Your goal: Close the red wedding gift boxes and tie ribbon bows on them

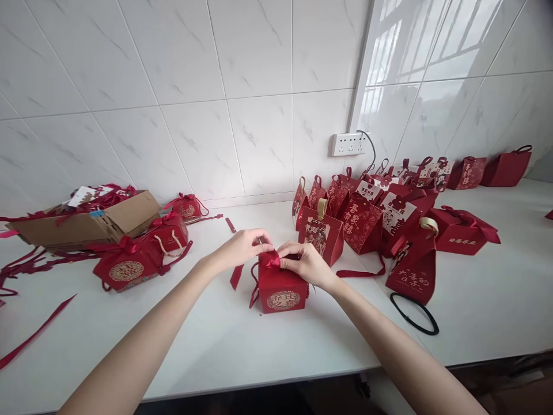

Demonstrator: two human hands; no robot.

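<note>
A small red gift box (283, 288) with a gold emblem on its front stands upright on the white table, cords hanging at its sides. On its top sits a red ribbon bow (271, 260). My left hand (246, 246) pinches the ribbon from the left, fingertips at the bow's upper edge. From the right, my right hand (307, 262) grips the same ribbon with thumb and forefinger. Both hands are closed at the bow, and the fingers partly hide it. Left of the box lies a loose strip of red ribbon (235, 277).
A cardboard box (129, 214) heaped with red ribbons and tags stands at the left, beside several red gift boxes (127, 265). Several handled red boxes (363, 223) crowd the right back. A black loop (415, 314) lies near the front right. A power strip (348, 144) is on the tiled wall.
</note>
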